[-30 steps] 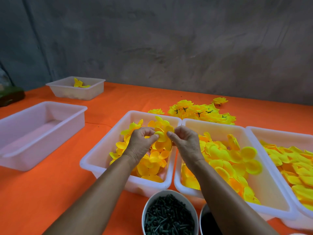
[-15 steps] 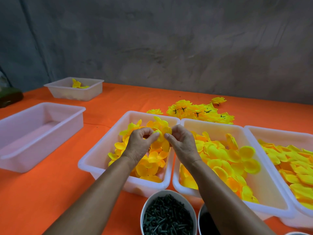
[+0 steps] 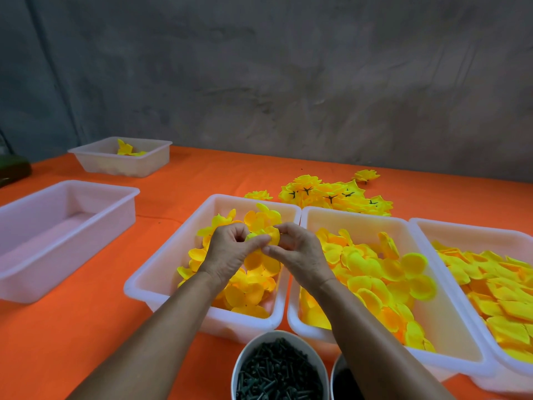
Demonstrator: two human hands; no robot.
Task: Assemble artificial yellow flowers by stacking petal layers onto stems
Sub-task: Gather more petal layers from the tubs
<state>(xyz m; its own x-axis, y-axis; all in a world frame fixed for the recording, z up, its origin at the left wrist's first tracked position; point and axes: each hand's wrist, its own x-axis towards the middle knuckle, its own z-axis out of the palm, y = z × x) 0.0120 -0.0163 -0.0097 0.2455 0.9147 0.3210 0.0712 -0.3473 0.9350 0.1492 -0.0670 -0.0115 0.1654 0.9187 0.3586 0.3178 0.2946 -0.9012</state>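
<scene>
Small handwork shop, by the look: bare grey plaster wall (image 3: 288,82), orange-covered bench (image 3: 72,327), white plastic bins (image 3: 150,284) of sorted yellow petals (image 3: 375,272), pot of dark stems (image 3: 277,370) nearer than the fingers (image 3: 259,242), finished flowers (image 3: 331,194) heaped beyond.

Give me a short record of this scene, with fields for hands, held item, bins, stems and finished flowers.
Hands: left hand and right hand meet above the petal bin
Held item: yellow petal layer, pinched by both
Bins: two more petal-filled bins to the right; empty bin at left
Stems: dark pieces in white bowl
Finished flowers: pile behind bins
</scene>
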